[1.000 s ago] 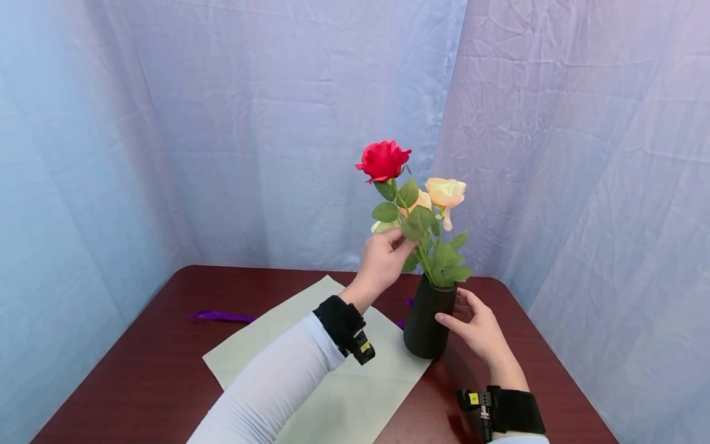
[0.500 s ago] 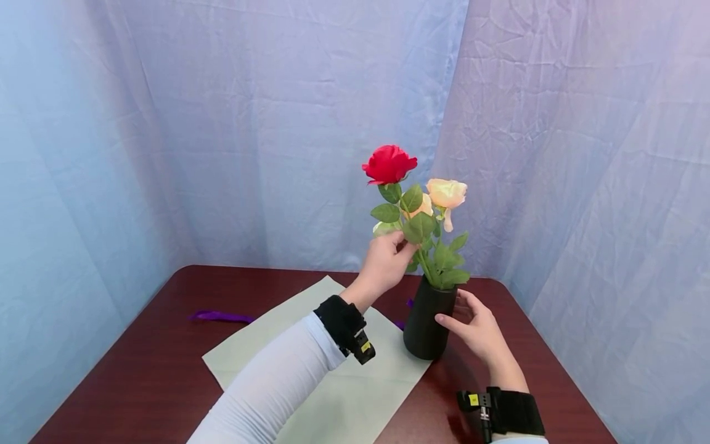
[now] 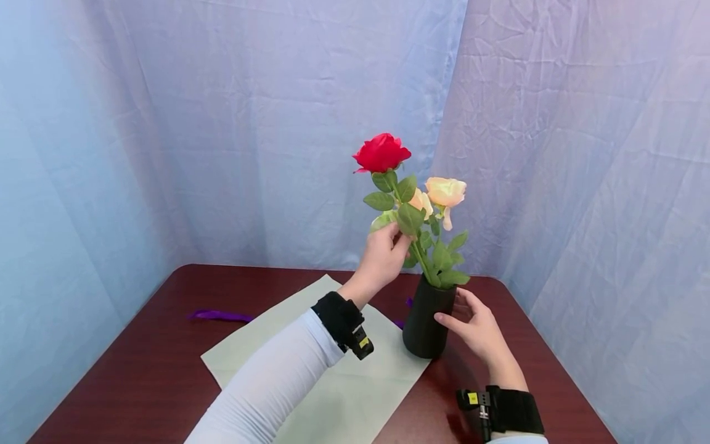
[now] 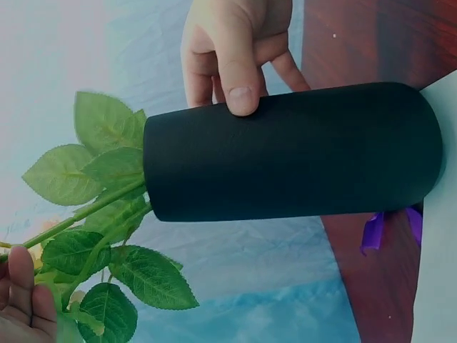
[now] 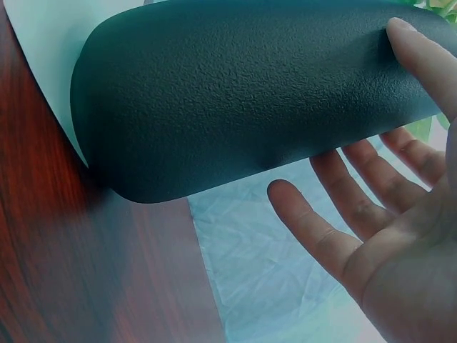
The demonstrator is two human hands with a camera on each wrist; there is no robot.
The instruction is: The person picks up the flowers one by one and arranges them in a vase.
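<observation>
My left hand (image 3: 383, 254) pinches the green stem of a red rose (image 3: 381, 153) between thumb and fingers. The lower stem slants into the mouth of a black vase (image 3: 429, 320), which stands upright at the right of the table. Two peach roses, one at the right (image 3: 446, 192) and one partly behind leaves (image 3: 423, 202), rise from the same vase. A pale bloom (image 3: 384, 220) shows behind my left fingers. My right hand (image 3: 481, 324) holds the vase near its top, thumb on the near side, with the other fingertips reaching behind it in the right wrist view.
A pale green sheet of paper (image 3: 333, 382) lies across the table (image 3: 127, 370), its right edge at the vase's base. Purple ribbon (image 3: 222, 316) shows left of the sheet, and a purple bit (image 4: 373, 232) sits behind the vase. Pale blue-lilac curtains hang around the table.
The red rose dips slightly to the right, then rises up and left with my left hand. My right hand and the vase stay in place.
</observation>
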